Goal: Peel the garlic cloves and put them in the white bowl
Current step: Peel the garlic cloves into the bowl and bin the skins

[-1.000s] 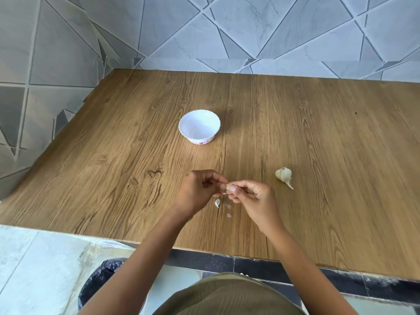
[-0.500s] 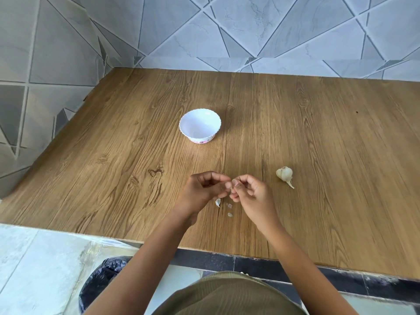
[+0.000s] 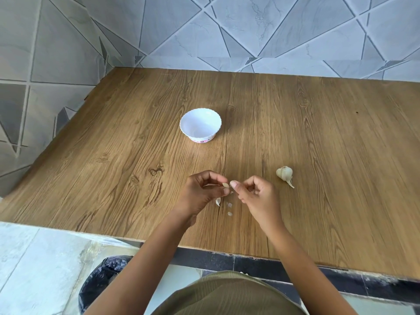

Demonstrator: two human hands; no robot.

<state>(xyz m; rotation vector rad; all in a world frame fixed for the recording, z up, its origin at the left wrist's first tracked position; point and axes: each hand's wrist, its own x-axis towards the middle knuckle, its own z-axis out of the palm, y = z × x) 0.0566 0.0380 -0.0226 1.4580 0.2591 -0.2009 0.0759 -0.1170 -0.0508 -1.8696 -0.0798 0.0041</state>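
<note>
Left hand (image 3: 202, 193) pinched clove (image 3: 225, 184), right hand (image 3: 259, 197) curled, hold unclear; such small pinch could let clove slip to desk (image 3: 318, 133).

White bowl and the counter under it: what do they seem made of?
White bowl: probably plastic or melamine; smooth, faintly glossy, thin scalloped rim, printed pink band at the base. Counter: wood-look surface, possibly laminate; matte, with strong brown grain and knots; solid wood cannot be excluded.
</note>
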